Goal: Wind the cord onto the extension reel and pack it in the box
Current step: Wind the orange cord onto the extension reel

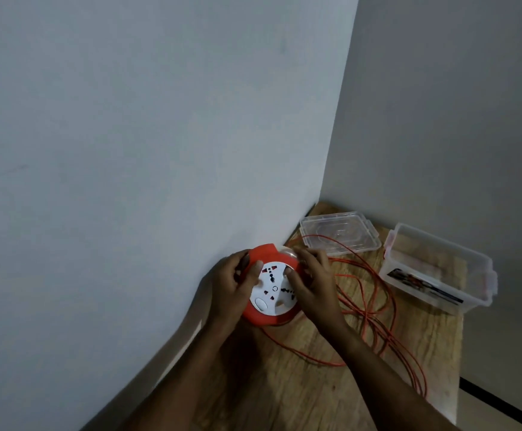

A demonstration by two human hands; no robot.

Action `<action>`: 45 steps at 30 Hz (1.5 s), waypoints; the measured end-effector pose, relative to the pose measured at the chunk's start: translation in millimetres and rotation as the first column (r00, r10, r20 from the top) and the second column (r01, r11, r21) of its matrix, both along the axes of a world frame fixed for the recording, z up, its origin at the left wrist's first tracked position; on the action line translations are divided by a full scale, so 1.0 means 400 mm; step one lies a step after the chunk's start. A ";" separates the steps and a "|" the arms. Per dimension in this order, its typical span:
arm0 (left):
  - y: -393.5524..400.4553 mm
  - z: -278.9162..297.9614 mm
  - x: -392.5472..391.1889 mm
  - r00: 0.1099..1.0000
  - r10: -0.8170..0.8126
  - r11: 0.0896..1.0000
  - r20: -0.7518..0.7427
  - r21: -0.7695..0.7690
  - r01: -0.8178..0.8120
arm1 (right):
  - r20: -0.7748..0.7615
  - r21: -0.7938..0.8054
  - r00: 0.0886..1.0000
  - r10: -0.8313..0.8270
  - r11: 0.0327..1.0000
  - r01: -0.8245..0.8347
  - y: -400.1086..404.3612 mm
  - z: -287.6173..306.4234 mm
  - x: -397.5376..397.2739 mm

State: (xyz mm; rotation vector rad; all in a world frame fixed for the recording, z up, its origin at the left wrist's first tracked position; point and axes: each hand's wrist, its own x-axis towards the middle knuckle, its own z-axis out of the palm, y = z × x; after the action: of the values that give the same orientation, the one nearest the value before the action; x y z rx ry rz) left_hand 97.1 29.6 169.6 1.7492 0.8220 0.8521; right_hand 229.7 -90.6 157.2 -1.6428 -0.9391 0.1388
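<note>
Both-handed: left hand curls round the reel rim, thumb on its white socket face; right hand grips the opposite rim, forearms angled inward. Wooden table in a wall corner. Loose orange cord sprawls rightward; open box and lid at the far edge.

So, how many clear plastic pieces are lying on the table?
2: the flat lid by the wall corner, and the open box to its right near the table's edge. None seems hidden.
</note>
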 end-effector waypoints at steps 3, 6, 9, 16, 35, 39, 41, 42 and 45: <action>0.011 0.050 0.019 0.996 -0.081 0.995 0.020 -0.063 0.083 | -0.093 0.036 0.996 -0.015 0.999 0.019 -0.010 0.026 0.009; 0.013 0.088 0.043 0.991 -0.134 0.976 0.032 -0.168 0.137 | -0.138 0.022 0.989 -0.045 0.999 0.048 -0.015 0.056 0.023; 0.010 0.118 0.065 0.989 -0.147 0.968 0.014 -0.203 0.147 | 0.110 -0.068 0.990 -0.094 0.992 0.102 -0.034 0.096 0.037; 0.000 0.161 0.098 0.989 -0.147 0.980 -0.016 -0.141 0.143 | 0.682 -0.405 0.702 0.203 0.905 0.132 -0.100 0.166 -0.026; 0.032 0.177 0.073 0.994 -0.080 0.997 -0.075 -0.015 0.079 | -0.049 -0.157 0.940 -0.338 0.932 0.327 0.000 0.185 -0.089; 0.061 0.196 0.050 0.980 -0.111 0.992 -0.164 0.040 0.119 | 0.584 -0.147 0.797 -0.155 0.945 0.292 -0.025 0.190 -0.105; 0.064 0.202 0.053 0.974 -0.134 0.988 -0.182 0.051 0.145 | 0.698 -0.310 0.714 0.053 0.921 0.235 -0.026 0.194 -0.100; 0.067 0.203 0.054 0.973 -0.138 0.987 -0.182 0.054 0.150 | 0.722 -0.392 0.682 0.122 0.883 0.257 -0.022 0.192 -0.099; 0.069 0.209 0.056 0.971 -0.159 0.984 -0.177 0.058 0.171 | 0.742 -0.452 0.654 0.144 0.828 0.331 -0.011 0.192 -0.098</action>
State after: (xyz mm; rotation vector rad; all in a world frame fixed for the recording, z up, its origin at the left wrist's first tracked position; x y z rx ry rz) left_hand 119.6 57.2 253.3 1.9469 0.7520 0.6338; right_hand 190.7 -95.0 233.8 -2.3758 -1.5390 -0.4466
